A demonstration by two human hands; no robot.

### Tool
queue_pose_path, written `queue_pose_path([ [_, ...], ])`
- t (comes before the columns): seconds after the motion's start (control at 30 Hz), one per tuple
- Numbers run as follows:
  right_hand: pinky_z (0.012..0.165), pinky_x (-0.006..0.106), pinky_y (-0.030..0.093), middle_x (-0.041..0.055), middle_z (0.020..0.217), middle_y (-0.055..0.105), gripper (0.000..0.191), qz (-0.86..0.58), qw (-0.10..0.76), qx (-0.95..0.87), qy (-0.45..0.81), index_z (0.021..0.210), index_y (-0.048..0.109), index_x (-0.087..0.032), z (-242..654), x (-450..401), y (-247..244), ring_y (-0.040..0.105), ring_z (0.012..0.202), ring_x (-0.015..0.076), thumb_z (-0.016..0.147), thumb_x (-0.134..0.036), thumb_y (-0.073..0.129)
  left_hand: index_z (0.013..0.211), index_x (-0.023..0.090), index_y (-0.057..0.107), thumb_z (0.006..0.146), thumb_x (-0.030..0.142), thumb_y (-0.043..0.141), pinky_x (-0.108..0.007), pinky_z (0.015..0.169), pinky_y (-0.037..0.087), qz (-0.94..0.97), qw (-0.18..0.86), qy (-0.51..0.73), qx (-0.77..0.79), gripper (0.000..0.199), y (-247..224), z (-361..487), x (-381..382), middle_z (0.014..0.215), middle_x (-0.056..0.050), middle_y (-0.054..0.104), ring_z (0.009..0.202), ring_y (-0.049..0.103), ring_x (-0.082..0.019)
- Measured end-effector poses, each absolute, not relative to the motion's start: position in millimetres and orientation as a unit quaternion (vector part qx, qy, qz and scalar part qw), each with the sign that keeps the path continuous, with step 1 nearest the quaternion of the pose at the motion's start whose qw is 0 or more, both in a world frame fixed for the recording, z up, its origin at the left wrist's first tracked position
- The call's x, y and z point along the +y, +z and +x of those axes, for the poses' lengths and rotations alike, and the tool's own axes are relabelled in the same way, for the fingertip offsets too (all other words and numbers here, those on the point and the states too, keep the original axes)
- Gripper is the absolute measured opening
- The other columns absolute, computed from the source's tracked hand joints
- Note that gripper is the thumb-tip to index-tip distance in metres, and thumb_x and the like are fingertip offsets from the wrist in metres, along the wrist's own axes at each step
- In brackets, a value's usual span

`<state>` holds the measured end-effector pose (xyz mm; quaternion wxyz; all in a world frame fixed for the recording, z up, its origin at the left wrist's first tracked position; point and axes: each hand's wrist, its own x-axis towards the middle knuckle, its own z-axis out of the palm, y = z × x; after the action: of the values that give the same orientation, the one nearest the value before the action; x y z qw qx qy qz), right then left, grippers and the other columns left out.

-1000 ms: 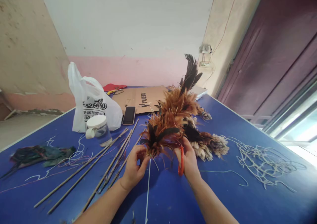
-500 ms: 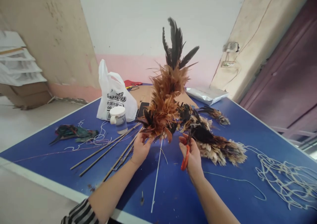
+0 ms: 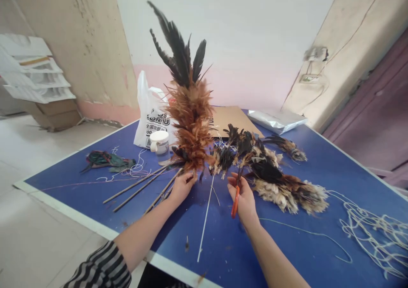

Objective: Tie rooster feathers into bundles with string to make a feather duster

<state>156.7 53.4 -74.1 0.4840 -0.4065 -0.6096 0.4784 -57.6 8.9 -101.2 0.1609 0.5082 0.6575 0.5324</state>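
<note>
head view – the left hand (image 3: 183, 188) grips the feather bundle (image 3: 191, 126) at its base, upright over the blue table (image 3: 236, 245); the right hand (image 3: 247, 203) curls around red-handled scissors (image 3: 235, 202) – a firm, low pinch suits it best, with the points kept clear

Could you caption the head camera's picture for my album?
Above a blue table, the left hand holds a brown-and-black feather bundle upright; the right hand holds red-handled scissors.

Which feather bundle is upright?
The tall russet bundle, topped with long black plumes and held up by the left hand; the other bundles lie on the blue table.
</note>
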Motion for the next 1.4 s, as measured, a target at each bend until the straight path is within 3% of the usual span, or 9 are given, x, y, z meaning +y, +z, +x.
queue_pose_path([
  [0.17, 0.085, 0.037, 0.042, 0.0074, 0.097, 0.060, 0.043, -0.405, 0.478, -0.615, 0.479, 0.109, 0.048, -0.018, 154.6, 55.3, -78.7, 0.057, 0.090, 0.0196, 0.070, -0.034, 0.059, 0.078, 0.017, 0.067, 0.075, 0.031, 0.052, -0.025, 0.063, 0.042, 0.566, 0.133, 0.462, 0.669, 0.021, -95.9, -64.5, 14.6, 0.063, 0.000, 0.063, 0.062, 0.055, -0.014],
  [0.43, 0.085, 0.038, 0.042, 0.0080, 0.095, 0.060, 0.043, -0.404, 0.469, -0.627, 0.474, 0.108, 0.048, -0.017, 153.4, 55.0, -79.6, 0.058, 0.086, 0.0197, 0.071, -0.036, 0.058, 0.082, 0.015, 0.066, 0.074, 0.032, 0.047, -0.022, 0.053, 0.039, 0.542, 0.144, 0.480, 0.675, 0.027, -56.6, -69.9, 70.9, 0.062, 0.001, 0.060, 0.053, 0.050, -0.011],
  [0.83, 0.080, 0.034, 0.045, 0.0077, 0.095, 0.061, 0.039, -0.405, 0.467, -0.635, 0.463, 0.107, 0.050, -0.017, 154.0, 52.6, -79.1, 0.059, 0.088, 0.0203, 0.071, -0.030, 0.057, 0.064, 0.014, 0.064, 0.075, 0.028, 0.050, -0.022, 0.049, 0.038, 0.515, 0.160, 0.388, 0.748, 0.023, -61.2, -87.7, 157.5, 0.050, -0.001, 0.056, 0.041, 0.050, -0.010],
  [1.4, 0.079, 0.034, 0.045, 0.0077, 0.094, 0.062, 0.039, -0.418, 0.462, -0.646, 0.441, 0.108, 0.053, -0.018, 153.3, 52.7, -82.6, 0.059, 0.086, 0.0203, 0.071, -0.030, 0.057, 0.063, 0.015, 0.066, 0.070, 0.028, 0.061, -0.023, 0.063, 0.042, 0.485, 0.165, 0.286, 0.809, 0.015, -63.5, -87.8, 172.3, 0.056, -0.005, 0.062, 0.063, 0.062, -0.016],
])
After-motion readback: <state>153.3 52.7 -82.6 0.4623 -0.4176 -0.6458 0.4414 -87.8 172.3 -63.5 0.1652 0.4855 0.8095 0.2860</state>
